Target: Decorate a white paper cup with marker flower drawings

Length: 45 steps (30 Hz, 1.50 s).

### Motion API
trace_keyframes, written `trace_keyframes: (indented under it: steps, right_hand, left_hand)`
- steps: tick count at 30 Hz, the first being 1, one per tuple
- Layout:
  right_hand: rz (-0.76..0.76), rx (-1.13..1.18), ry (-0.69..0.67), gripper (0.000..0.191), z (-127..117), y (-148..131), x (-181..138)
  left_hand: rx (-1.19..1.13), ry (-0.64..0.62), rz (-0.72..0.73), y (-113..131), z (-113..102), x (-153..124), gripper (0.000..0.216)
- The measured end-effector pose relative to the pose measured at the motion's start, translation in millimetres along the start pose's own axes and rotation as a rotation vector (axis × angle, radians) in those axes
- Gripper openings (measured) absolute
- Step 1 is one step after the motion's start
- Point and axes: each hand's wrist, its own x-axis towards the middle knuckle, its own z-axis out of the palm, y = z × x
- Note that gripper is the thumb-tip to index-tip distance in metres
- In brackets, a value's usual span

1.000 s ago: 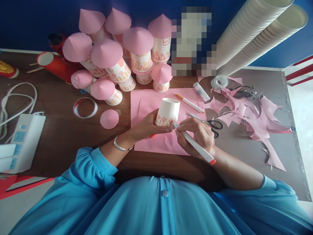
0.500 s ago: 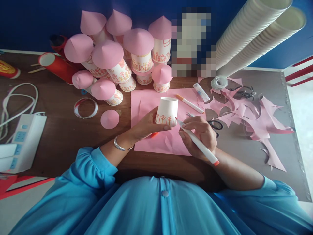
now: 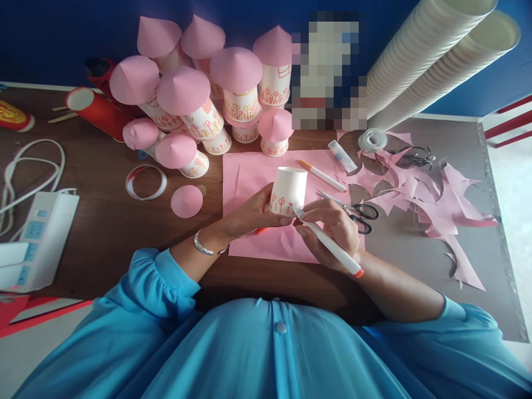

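At the centre of the frame, the left hand [image 3: 253,213] gripped an upturned white paper cup with small orange flowers [image 3: 288,191] over the pink paper sheet [image 3: 266,238]. The right hand [image 3: 332,230] pinched a white orange-ended marker [image 3: 328,247], its tip touching the cup's lower edge.

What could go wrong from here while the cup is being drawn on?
1. The left hand steadies the upturned cup only near its lower edge. Pressure from the marker in the right hand might tilt it and skew the line.
2. The left hand lies close to the drawn flowers and could smudge them.
3. The scissors lie just beyond the right hand, which might knock them.
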Motion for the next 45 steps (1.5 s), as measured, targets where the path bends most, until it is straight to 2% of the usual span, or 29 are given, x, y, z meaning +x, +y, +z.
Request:
trace_keyframes:
  steps: [3, 8, 11, 24, 45]
  right_hand:
    - [-0.024, 0.014, -0.005, 0.016, -0.2, -0.6, 1.2]
    - [-0.046, -0.063, 0.048, 0.013, -3.8, 2.7, 5.3]
    - [-0.035, -0.073, 0.036, 0.014, -5.4, 3.3, 6.5]
    - [-0.052, -0.114, -0.051, 0.022, -7.5, 2.3, 7.3]
    - [-0.043, -0.135, -0.032, 0.022, -2.7, 4.6, 4.7]
  left_hand:
    - [0.018, 0.037, 0.001, -3.7, -3.0, 0.0, 0.068]
    - [0.039, 0.05, 0.002, -1.3, -2.7, -1.2, 0.061]
    - [0.023, 0.066, 0.005, 0.9, -1.1, -1.4, 0.061]
    - [0.045, 0.042, 0.016, 1.7, -1.9, -2.3, 0.053]
    - [0.104, 0.058, -0.002, 0.2, -3.9, -3.6, 0.056]
